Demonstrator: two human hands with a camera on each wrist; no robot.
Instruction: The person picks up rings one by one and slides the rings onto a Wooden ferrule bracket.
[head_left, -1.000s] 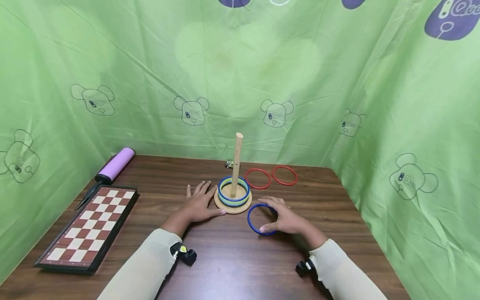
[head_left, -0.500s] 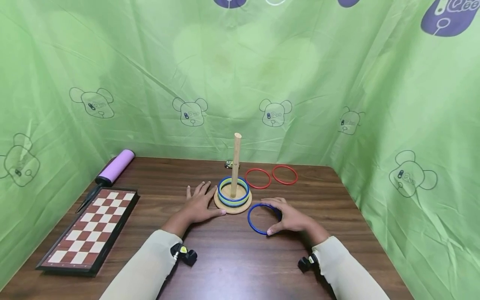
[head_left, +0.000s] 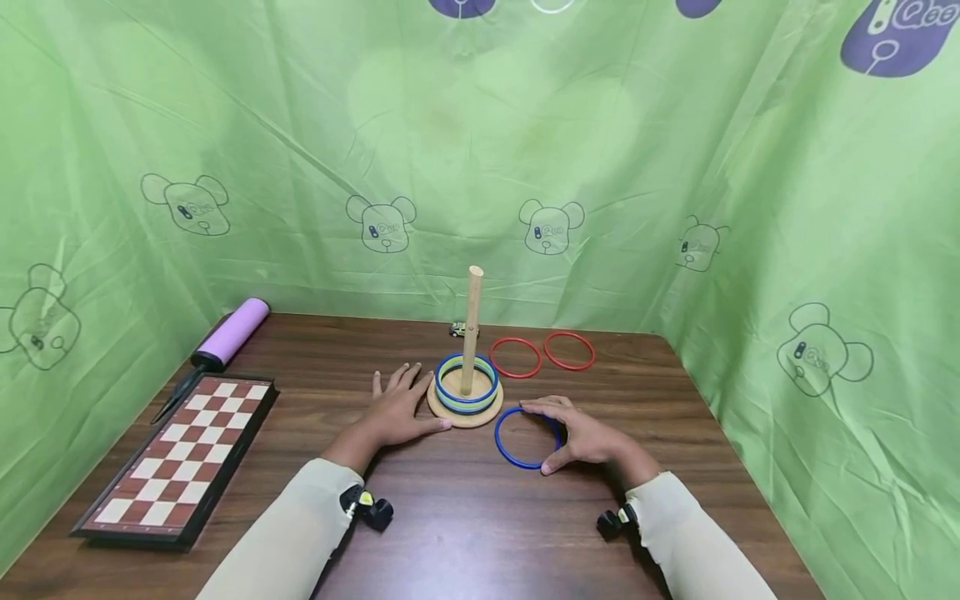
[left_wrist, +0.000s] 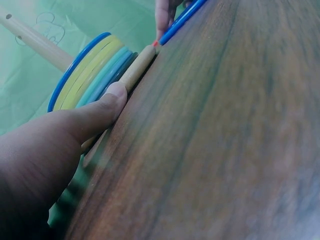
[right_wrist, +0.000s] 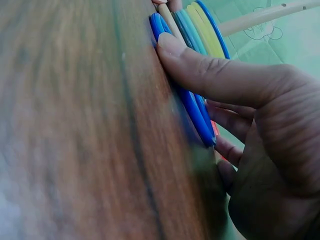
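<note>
A wooden peg stand (head_left: 471, 350) rises from a round base (head_left: 480, 420) with several stacked rings (head_left: 467, 407) around its foot, blue on top with yellow and teal below. My left hand (head_left: 397, 413) rests on the table at the base's left, fingers spread; its thumb touches the base's rim in the left wrist view. A loose blue ring (head_left: 512, 456) lies flat to the right of the stand. My right hand (head_left: 583, 435) holds this ring by its right side, thumb at the near edge and fingers at the far edge. The right wrist view shows the thumb on the ring (right_wrist: 196, 112).
Two red rings (head_left: 516, 377) lie behind the loose blue ring. A toy car (head_left: 458, 330) stands behind the peg. At the left are a checkered board (head_left: 176, 454) and a purple hand pump (head_left: 234, 330). Green curtains (head_left: 450, 167) enclose the table's back and sides.
My right hand has shifted slightly right, its thumb drawing back from inside the blue ring to its near edge. The ring, the stand and my left hand have stayed in place.
</note>
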